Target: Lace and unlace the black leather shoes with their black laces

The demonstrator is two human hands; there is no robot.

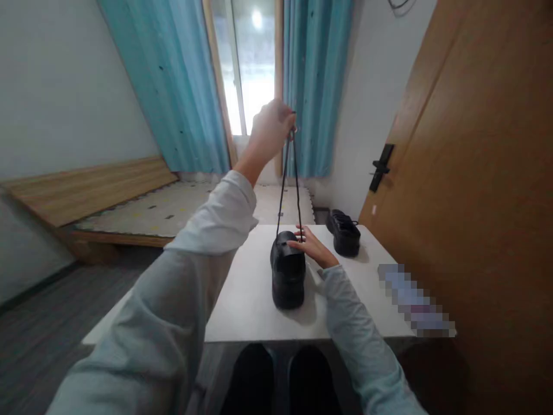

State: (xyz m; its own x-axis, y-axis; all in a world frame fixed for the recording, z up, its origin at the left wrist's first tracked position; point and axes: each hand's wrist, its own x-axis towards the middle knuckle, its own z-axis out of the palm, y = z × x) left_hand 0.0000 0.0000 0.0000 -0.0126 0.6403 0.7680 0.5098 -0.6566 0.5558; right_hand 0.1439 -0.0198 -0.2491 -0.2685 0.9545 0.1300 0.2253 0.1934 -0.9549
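A black shoe point(288, 276) stands on the white table, its heel toward me. Two strands of black shoelace point(298, 190) run taut up from its front part. High above the shoe, in front of the window, my left hand point(271, 127) pinches the upper part of the lace. My right hand point(313, 245) is at the shoe's upper right side, fingers stretched out and apart, beside the right strand. Its thumb reaches over the shoe's opening; whether it presses on the shoe is unclear. A second black shoe point(344, 233), with laces, stands farther back on the right.
The white table point(242, 311) reaches close to my legs. A blurred-out flat item point(412, 302) lies at its right edge. Beyond stand a bed point(142, 210) with a pale mattress, blue curtains point(317, 86) and a window. A wooden door point(479, 173) borders the right side.
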